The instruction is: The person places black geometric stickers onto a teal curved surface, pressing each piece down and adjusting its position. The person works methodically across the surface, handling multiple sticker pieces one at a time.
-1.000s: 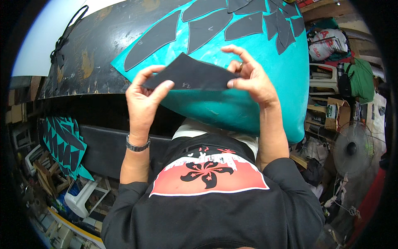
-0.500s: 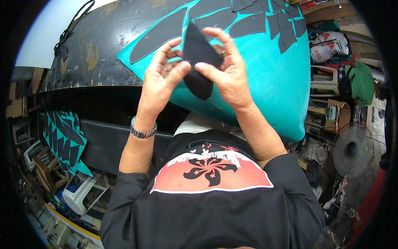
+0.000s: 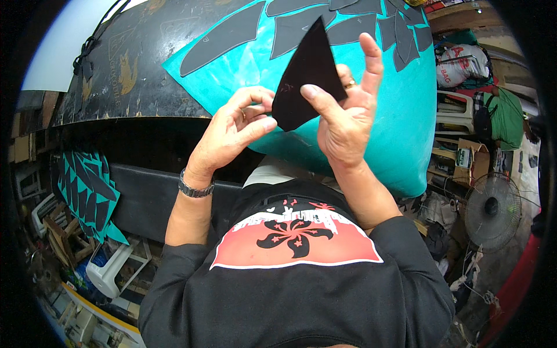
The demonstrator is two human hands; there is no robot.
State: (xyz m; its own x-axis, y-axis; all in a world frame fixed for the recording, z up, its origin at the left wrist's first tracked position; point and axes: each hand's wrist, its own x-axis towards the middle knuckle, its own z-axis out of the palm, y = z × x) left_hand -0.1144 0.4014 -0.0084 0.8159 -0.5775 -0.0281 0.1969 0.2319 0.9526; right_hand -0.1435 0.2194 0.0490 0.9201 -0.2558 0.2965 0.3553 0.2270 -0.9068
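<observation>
A flat black pattern piece (image 3: 307, 75), pointed at the top and blunt below, is held up over the table's front edge. My right hand (image 3: 348, 116) has its thumb on the front of the piece and fingers behind it, with one finger stretched up. At the piece's lower left edge, the curled fingers and thumb of my left hand (image 3: 241, 119) close on it; some fingertips are hidden. Below and beyond lies a teal sheet (image 3: 389, 127) that drapes over the table edge. Several black cut-out shapes (image 3: 223, 37) lie along its far part.
The dark, scuffed tabletop (image 3: 145, 75) shows at left, with a black cord (image 3: 87, 55) on a white sheet. Teal and black cut pieces (image 3: 87, 194) hang at lower left beside a white plastic stool (image 3: 110, 272). To the right stand a fan (image 3: 492, 209) and a white chair (image 3: 455, 107).
The black piece has moved right and tilted, now held mainly in my right hand. My left hand has moved lower, to its left edge; a right finger has straightened.
</observation>
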